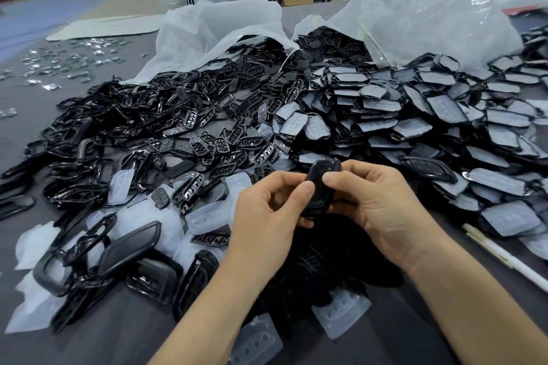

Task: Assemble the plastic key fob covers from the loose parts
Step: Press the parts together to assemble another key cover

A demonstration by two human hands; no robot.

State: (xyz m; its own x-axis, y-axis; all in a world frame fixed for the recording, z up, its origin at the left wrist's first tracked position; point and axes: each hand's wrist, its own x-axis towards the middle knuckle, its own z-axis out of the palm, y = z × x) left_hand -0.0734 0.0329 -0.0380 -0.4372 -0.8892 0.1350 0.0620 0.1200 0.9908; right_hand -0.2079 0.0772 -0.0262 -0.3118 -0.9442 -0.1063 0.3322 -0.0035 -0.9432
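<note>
A black key fob cover (321, 187) was pinched between the curled fingers (305, 188) of the left hand (267, 216) and the right hand (376, 207), just above the grey counter (118, 341). Loose black frames (118, 127) and translucent pads (207, 218) were heaped at the left, and film-backed pieces (415, 124) were piled at the right.

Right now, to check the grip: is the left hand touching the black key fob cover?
Touching. The head view shows the left hand pressing its thumb tip on the black key fob cover; the right hand pinches it too.
</note>
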